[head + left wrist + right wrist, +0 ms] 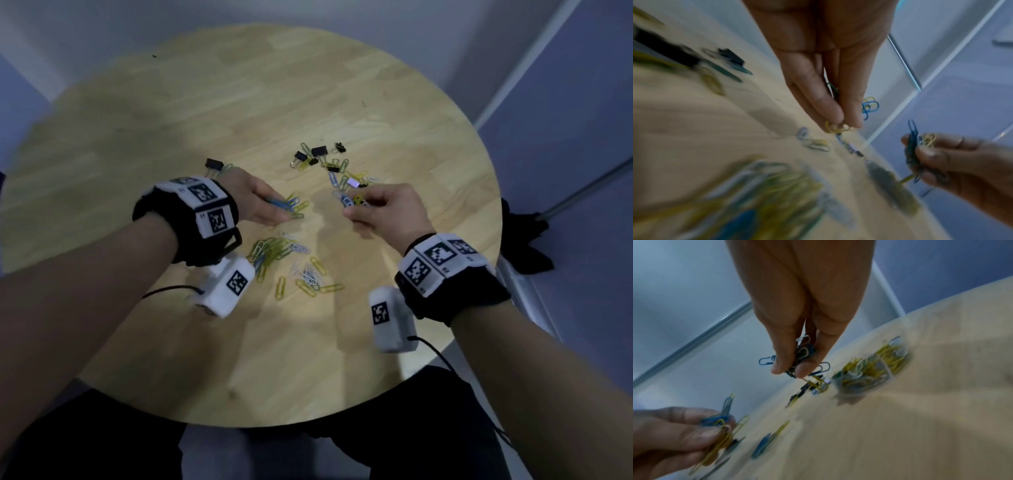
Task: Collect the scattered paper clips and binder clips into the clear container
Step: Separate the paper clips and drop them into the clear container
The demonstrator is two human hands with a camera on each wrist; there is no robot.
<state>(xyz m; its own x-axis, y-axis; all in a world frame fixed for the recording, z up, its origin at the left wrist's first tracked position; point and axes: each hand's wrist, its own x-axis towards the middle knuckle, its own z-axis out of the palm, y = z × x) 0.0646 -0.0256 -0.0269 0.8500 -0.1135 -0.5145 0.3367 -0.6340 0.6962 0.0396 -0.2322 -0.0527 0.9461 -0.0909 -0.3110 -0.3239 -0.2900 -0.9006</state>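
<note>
The job looked partly done: many paper clips (274, 251) and black binder clips (318, 151) lay loose on the round surface (144, 113). The left hand (257, 198) pinched several clips; the right hand (383, 209) pinched a bundle. The clear container (869, 371), seen blurred, held some clips.

Coloured paper clips (274, 251) and black binder clips (318, 151) lie scattered.

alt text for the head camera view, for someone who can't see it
Seen from above, a person's left hand and right hand each pinch coloured paper clips over a round wooden table. More loose paper clips lie scattered near the wrists, and black binder clips sit farther away.
</note>
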